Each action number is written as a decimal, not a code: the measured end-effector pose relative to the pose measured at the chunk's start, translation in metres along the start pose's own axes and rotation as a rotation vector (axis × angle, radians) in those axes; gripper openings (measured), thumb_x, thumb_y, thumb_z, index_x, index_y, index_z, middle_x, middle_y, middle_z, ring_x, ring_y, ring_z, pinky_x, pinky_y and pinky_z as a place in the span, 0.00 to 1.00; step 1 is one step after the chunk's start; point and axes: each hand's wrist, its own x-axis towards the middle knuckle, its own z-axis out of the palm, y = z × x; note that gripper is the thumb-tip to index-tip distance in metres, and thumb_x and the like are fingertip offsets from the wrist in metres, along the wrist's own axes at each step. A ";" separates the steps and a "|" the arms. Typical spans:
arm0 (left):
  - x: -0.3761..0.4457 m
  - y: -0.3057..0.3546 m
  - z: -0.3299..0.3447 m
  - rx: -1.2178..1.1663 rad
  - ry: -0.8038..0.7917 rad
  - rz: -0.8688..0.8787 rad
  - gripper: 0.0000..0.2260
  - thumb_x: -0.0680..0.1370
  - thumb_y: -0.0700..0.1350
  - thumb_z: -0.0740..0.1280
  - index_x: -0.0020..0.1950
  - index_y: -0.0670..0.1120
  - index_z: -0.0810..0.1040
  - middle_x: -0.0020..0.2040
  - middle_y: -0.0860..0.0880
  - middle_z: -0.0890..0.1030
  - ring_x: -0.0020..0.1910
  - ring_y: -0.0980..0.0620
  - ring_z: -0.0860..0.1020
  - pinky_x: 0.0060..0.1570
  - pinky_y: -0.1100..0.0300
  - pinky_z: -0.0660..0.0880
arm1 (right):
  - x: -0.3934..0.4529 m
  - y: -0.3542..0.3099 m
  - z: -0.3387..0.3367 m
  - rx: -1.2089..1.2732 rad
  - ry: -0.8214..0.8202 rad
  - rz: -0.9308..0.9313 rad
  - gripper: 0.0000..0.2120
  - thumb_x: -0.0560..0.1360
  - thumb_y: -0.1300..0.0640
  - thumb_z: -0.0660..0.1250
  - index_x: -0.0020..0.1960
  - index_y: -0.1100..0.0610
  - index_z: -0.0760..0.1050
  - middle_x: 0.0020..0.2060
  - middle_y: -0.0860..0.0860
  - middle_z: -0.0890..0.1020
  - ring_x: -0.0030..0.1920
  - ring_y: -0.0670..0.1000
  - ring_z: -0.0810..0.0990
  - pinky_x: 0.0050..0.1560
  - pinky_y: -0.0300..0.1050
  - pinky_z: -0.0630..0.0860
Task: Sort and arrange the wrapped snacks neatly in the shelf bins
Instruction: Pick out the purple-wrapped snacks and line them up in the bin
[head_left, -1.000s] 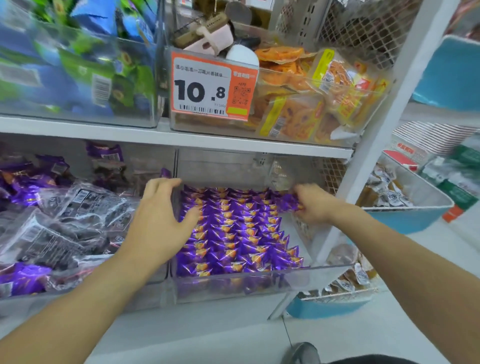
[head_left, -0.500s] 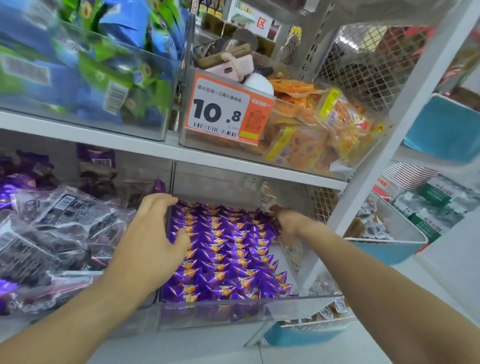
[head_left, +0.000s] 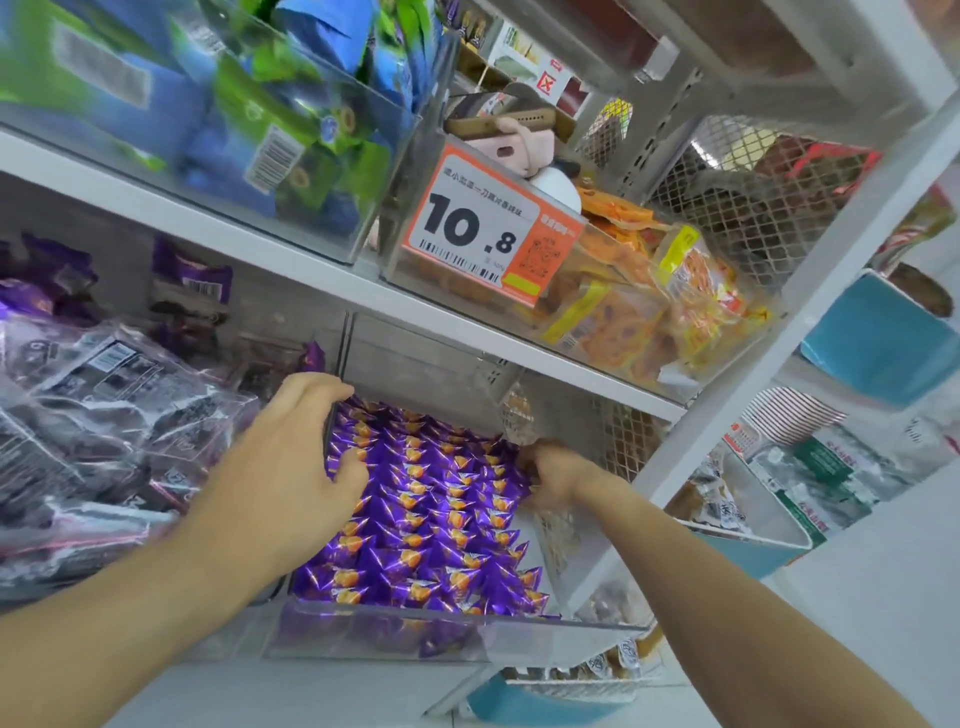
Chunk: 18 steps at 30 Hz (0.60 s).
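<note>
Head view: purple wrapped snacks (head_left: 431, 514) already sit in tidy rows in the clear bin (head_left: 457, 631) on the lower shelf. Left hand (head_left: 291, 467) rests fingers relaxed at the bin's left edge; right hand (head_left: 553, 475) pinches wrappers at the right edge. Nearly done here.

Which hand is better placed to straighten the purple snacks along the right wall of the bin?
Right hand: it is already on the purple snacks there. Left hand is at the opposite wall.

Purple snacks (head_left: 431, 499) with orange centres, an orange-and-white price tag (head_left: 488, 234), blue-green packets (head_left: 270, 130), teal tubs (head_left: 878, 348).
</note>
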 end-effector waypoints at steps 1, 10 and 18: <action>0.000 0.000 0.000 -0.003 0.000 0.004 0.23 0.74 0.44 0.68 0.69 0.48 0.70 0.69 0.57 0.67 0.49 0.56 0.74 0.55 0.55 0.72 | 0.000 0.001 0.000 0.001 0.010 -0.007 0.19 0.71 0.50 0.75 0.54 0.62 0.79 0.51 0.58 0.81 0.47 0.57 0.80 0.48 0.47 0.79; 0.000 0.000 0.001 0.011 0.001 0.028 0.23 0.74 0.43 0.68 0.69 0.47 0.71 0.68 0.55 0.68 0.58 0.52 0.75 0.57 0.56 0.71 | -0.001 0.000 -0.001 0.041 0.053 -0.010 0.23 0.71 0.52 0.76 0.60 0.62 0.78 0.53 0.57 0.80 0.52 0.56 0.80 0.52 0.47 0.77; 0.000 -0.001 0.001 0.016 0.009 0.030 0.23 0.74 0.43 0.67 0.70 0.47 0.70 0.69 0.57 0.67 0.60 0.53 0.74 0.56 0.61 0.67 | 0.008 0.005 0.003 0.000 0.007 0.026 0.28 0.66 0.46 0.78 0.62 0.56 0.78 0.55 0.55 0.79 0.50 0.55 0.80 0.50 0.42 0.77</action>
